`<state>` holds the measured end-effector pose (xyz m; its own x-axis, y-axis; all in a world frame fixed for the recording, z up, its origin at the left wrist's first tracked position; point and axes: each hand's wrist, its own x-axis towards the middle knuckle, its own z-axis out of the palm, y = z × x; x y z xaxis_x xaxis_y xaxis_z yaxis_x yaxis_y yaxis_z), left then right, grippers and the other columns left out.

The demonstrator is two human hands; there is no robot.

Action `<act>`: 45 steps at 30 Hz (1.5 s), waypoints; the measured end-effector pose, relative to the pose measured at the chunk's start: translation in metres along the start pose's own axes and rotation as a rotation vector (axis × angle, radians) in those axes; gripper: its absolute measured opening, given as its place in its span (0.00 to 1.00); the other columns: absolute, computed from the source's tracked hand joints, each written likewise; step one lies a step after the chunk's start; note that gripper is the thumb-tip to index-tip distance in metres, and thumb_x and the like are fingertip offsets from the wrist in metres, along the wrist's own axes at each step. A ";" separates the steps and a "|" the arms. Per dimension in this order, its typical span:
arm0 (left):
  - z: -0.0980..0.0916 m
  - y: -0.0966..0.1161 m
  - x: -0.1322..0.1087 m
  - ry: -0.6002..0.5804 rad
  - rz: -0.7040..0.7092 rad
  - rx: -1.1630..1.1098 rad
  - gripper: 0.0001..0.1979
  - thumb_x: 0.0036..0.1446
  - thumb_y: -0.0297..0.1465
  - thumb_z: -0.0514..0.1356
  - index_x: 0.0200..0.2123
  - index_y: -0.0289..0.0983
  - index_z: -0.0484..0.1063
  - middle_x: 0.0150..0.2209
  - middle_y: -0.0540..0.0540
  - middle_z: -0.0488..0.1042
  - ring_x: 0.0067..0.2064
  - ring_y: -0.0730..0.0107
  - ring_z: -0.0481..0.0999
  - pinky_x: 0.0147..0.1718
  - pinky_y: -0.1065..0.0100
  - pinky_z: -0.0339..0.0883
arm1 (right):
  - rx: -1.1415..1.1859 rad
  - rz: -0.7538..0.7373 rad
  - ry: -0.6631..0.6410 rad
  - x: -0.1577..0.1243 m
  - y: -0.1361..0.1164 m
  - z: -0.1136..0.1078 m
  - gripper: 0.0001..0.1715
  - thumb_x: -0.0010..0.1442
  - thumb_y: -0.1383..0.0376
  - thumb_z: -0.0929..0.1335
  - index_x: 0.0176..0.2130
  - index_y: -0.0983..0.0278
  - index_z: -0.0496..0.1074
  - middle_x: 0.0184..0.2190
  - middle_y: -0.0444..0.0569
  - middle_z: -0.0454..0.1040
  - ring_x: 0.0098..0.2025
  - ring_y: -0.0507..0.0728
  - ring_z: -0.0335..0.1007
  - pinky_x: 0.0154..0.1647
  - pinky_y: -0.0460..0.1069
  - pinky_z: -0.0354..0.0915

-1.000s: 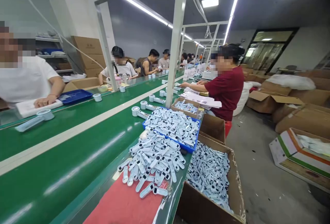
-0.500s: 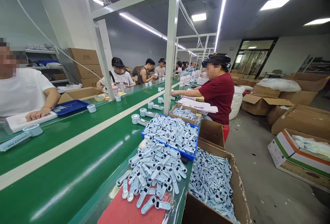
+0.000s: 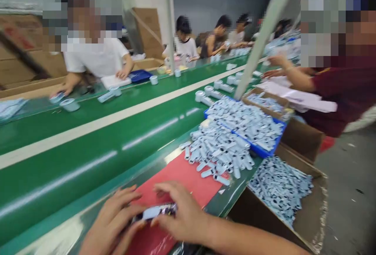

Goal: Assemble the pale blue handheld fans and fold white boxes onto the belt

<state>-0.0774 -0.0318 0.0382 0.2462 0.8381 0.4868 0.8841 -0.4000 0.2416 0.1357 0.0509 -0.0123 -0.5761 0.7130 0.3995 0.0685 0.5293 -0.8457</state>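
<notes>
Facing the green conveyor [image 3: 85, 145] from its far side, a co-worker in a white shirt [image 3: 91, 55] has one hand on a small blue part and the other on a white pad [image 3: 110, 82], just beside a dark blue tray [image 3: 141, 75]; nearer, the person's left hand [image 3: 114, 217] curls at the left end of a small light-blue piece [image 3: 155, 211], its fingers and thumb pinching it; the piece, blurred, with a dark patterned section toward its right, lies between both hands above the red mat [image 3: 176, 174]; the right hand [image 3: 186, 214] pinches the other end, thumb in front, forefinger raised clear; past it, light-blue handles [image 3: 220, 149] lie heaped on the mat's far end, against a bright blue tray [image 3: 267, 152] piled with more; to the right, below the table edge, a cardboard box [image 3: 315, 212] holds many similar handles; a co-worker in a maroon shirt [image 3: 331, 86] reaches over white sheets [image 3: 296, 96].
</notes>
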 end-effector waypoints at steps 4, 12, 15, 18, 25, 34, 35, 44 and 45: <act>0.003 0.023 -0.009 -0.148 -0.167 -0.059 0.10 0.68 0.30 0.56 0.49 0.47 0.73 0.54 0.44 0.72 0.60 0.52 0.70 0.60 0.40 0.62 | -0.078 -0.118 -0.024 -0.006 -0.010 -0.011 0.08 0.71 0.60 0.66 0.44 0.60 0.72 0.39 0.46 0.77 0.42 0.57 0.70 0.47 0.55 0.59; -0.004 0.033 -0.007 -0.142 -0.335 -0.239 0.09 0.68 0.28 0.58 0.48 0.47 0.72 0.53 0.47 0.71 0.58 0.58 0.68 0.55 0.50 0.64 | -0.140 -0.087 -0.157 -0.003 -0.021 -0.012 0.06 0.68 0.66 0.69 0.45 0.59 0.71 0.43 0.44 0.77 0.47 0.56 0.71 0.62 0.59 0.50; -0.004 0.034 -0.008 -0.150 -0.346 -0.255 0.10 0.68 0.27 0.59 0.48 0.48 0.73 0.53 0.47 0.71 0.59 0.59 0.67 0.56 0.51 0.63 | -0.103 -0.093 -0.147 -0.001 -0.022 -0.012 0.04 0.68 0.67 0.68 0.44 0.58 0.71 0.43 0.42 0.77 0.46 0.54 0.73 0.64 0.59 0.49; -0.003 0.034 -0.009 -0.146 -0.335 -0.269 0.11 0.67 0.26 0.59 0.49 0.46 0.73 0.52 0.47 0.71 0.58 0.60 0.68 0.55 0.54 0.64 | -0.082 -0.061 -0.185 -0.002 -0.023 -0.013 0.07 0.67 0.68 0.68 0.45 0.57 0.72 0.45 0.42 0.77 0.49 0.54 0.73 0.65 0.59 0.50; -0.003 0.034 -0.006 -0.152 -0.338 -0.245 0.09 0.66 0.24 0.60 0.45 0.44 0.73 0.50 0.47 0.71 0.54 0.61 0.70 0.53 0.55 0.66 | -0.092 -0.045 -0.235 -0.004 -0.022 -0.007 0.08 0.69 0.68 0.64 0.46 0.59 0.71 0.48 0.49 0.77 0.50 0.58 0.71 0.61 0.61 0.59; -0.014 0.040 -0.006 -0.211 -0.290 -0.223 0.08 0.65 0.25 0.61 0.45 0.43 0.73 0.53 0.45 0.71 0.59 0.57 0.68 0.57 0.49 0.65 | -0.055 0.045 -0.298 -0.006 -0.024 -0.014 0.14 0.70 0.63 0.65 0.55 0.61 0.67 0.50 0.50 0.76 0.51 0.61 0.70 0.61 0.65 0.59; -0.015 0.043 -0.009 -0.208 -0.255 -0.227 0.07 0.66 0.25 0.61 0.45 0.43 0.73 0.53 0.45 0.71 0.61 0.57 0.66 0.60 0.48 0.63 | -0.085 0.060 -0.335 -0.006 -0.027 -0.016 0.16 0.70 0.63 0.65 0.56 0.60 0.67 0.51 0.50 0.75 0.52 0.62 0.69 0.60 0.64 0.60; -0.017 0.069 -0.030 -0.272 -0.352 -0.134 0.14 0.68 0.27 0.57 0.55 0.42 0.68 0.58 0.41 0.70 0.65 0.53 0.63 0.63 0.44 0.61 | -0.222 0.106 -0.541 -0.016 -0.041 -0.017 0.23 0.68 0.66 0.66 0.61 0.61 0.65 0.53 0.52 0.72 0.53 0.63 0.65 0.56 0.63 0.62; -0.015 0.071 -0.029 -0.262 -0.344 -0.127 0.13 0.67 0.25 0.57 0.54 0.41 0.68 0.57 0.42 0.71 0.65 0.53 0.63 0.63 0.44 0.61 | -0.231 0.100 -0.541 -0.017 -0.040 -0.016 0.22 0.68 0.67 0.65 0.60 0.61 0.66 0.52 0.52 0.72 0.53 0.64 0.65 0.55 0.63 0.62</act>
<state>-0.0280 -0.0901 0.0540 0.0526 0.9894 0.1353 0.8805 -0.1099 0.4611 0.1551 0.0249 0.0208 -0.8867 0.4611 0.0336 0.2845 0.6015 -0.7465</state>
